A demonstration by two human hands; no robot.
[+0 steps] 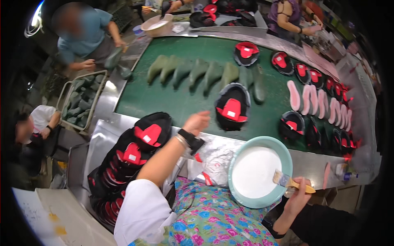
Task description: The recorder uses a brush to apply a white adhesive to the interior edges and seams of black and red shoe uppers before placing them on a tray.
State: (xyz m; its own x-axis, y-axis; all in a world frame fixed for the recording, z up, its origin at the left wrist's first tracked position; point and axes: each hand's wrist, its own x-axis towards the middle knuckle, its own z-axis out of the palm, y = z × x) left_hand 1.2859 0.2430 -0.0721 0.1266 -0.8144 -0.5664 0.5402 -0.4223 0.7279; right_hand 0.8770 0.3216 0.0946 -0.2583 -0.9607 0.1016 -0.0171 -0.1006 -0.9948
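Observation:
My right hand (298,197) grips the wooden handle of a flat brush (287,180). The brush's bristles hang over the white liquid in a pale turquoise basin (289,153), at the table's near edge. My left hand (197,122) reaches over the green table top, loosely bent with its fingers out and nothing visible in it. Just right of it, apart from the fingertips, lies a black shoe upper (232,107) with a red tongue and a white label. A stack of similar black and red uppers (133,153) rises to the left of my left forearm.
Green shoe lasts (197,74) stand in a row across the table (164,102). Pink insoles (314,98) and more uppers (281,61) lie at the right. A basket (67,119) of lasts stands far left. Co-workers, one in a blue shirt (84,35), are around the table.

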